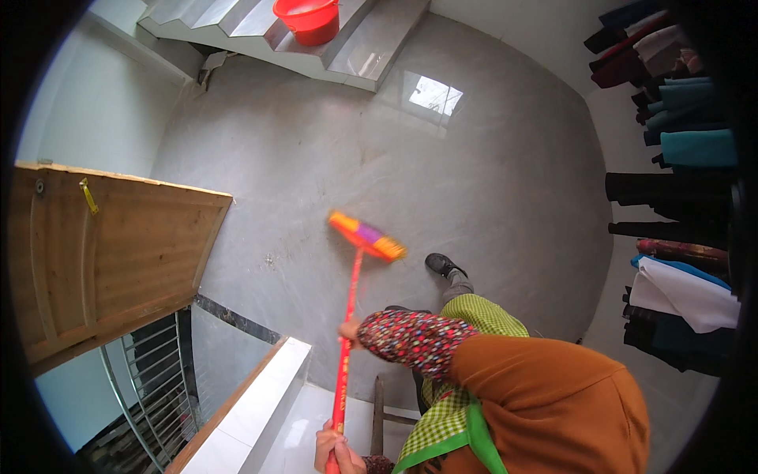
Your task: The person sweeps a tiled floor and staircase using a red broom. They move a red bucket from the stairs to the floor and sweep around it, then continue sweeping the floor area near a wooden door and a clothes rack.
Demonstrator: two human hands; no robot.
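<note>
A broom with a red handle [353,284] slants up the picture from my two hands. Its broom head [368,236], with orange and purple bristles, is down at the grey floor and slightly blurred. My left hand [339,448] is wrapped around the handle's top end, near the bottom of the view. Farther down the handle, my right hand [350,332] grips it, the arm in a speckled sleeve [414,340]. Small bits of debris [270,260] lie on the floor to the left of the broom head.
A wooden door [124,255] stands at the left, above a white-tiled ledge [254,409]. Stairs [373,53] carrying a red bucket [311,23] are at the top. Clothes [693,148] hang along the right wall. My shoe [439,264] is right of the broom; a wooden leg [378,409] stands near me.
</note>
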